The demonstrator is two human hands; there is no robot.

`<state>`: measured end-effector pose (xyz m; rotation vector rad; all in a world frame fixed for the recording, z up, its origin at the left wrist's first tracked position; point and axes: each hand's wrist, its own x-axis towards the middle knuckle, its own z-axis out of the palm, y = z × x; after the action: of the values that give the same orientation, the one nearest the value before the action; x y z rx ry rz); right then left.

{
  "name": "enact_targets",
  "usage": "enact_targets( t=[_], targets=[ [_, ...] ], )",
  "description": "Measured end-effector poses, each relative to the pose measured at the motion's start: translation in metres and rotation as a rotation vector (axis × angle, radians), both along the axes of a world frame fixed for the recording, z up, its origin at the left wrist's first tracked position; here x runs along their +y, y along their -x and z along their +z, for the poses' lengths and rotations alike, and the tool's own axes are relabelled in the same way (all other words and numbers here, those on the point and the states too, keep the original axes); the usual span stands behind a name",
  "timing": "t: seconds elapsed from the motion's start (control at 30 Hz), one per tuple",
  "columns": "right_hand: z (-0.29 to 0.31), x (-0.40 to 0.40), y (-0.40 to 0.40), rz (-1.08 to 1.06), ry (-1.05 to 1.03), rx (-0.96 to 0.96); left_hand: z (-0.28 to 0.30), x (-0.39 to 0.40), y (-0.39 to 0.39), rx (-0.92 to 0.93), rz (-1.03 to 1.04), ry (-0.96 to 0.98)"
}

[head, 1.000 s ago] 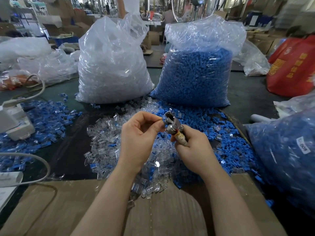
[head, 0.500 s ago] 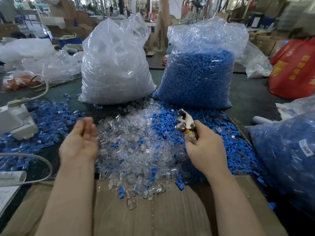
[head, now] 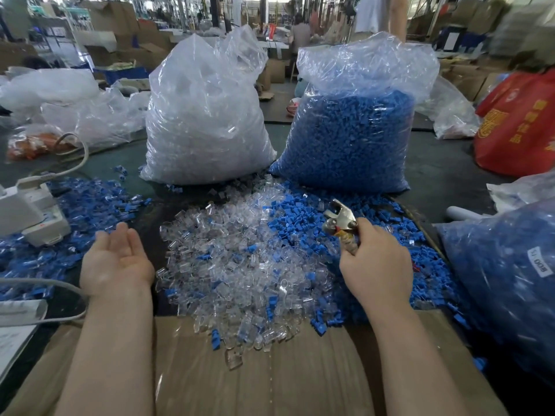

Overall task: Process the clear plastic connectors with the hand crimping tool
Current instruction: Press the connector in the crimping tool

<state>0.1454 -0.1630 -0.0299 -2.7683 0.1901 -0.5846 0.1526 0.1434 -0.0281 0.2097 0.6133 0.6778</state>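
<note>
A loose heap of clear plastic connectors lies on the table in front of me, mixed with small blue caps. My right hand grips the handles of a metal hand crimping tool, whose jaws point up and left above the right side of the heap. My left hand hovers palm-up with straight fingers at the heap's left edge and holds nothing. Beyond it lies a spread of blue-capped connectors.
A tall bag of clear connectors and a bag of blue caps stand behind the heap. Another blue-filled bag sits at right, a red bag far right. A white device with cables is at left. Cardboard covers the near edge.
My left hand left the tool's jaws, swung left and opened palm-up beside the heap. My right hand with the tool shifted slightly right and lower.
</note>
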Motion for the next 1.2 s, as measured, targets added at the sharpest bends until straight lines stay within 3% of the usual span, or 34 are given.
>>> enact_targets(
  t=[0.03, 0.1, 0.27, 0.33, 0.47, 0.57, 0.83, 1.2],
  targets=[
    [0.0, -0.001, 0.0, -0.041, 0.017, 0.008, 0.005, -0.005, 0.001, 0.017, -0.032, -0.024],
    [-0.001, -0.004, -0.001, -0.118, 0.049, 0.026, 0.011, -0.013, 0.001, 0.191, -0.178, -0.302],
    [-0.006, -0.01, -0.002, -0.231, 0.114, 0.137, 0.015, -0.056, 0.005, 0.422, -0.577, -1.33],
    [-0.008, -0.012, -0.003, -0.25, 0.133, 0.182, 0.013, -0.072, 0.002, 0.483, -0.674, -1.641],
    [-0.012, -0.013, -0.003, -0.236, 0.13, 0.228, 0.002, -0.086, -0.001, 0.84, -0.714, -2.196],
    [-0.013, -0.011, -0.004, -0.216, 0.119, 0.263, -0.001, -0.085, -0.001, 0.84, -0.794, -2.196],
    [-0.014, -0.01, -0.007, -0.192, 0.076, 0.325, 0.004, -0.087, 0.002, 0.74, -0.776, -2.131],
    [-0.016, -0.011, -0.008, -0.173, 0.103, 0.34, 0.002, -0.088, 0.0, 0.545, -0.707, -1.822]
  ],
)
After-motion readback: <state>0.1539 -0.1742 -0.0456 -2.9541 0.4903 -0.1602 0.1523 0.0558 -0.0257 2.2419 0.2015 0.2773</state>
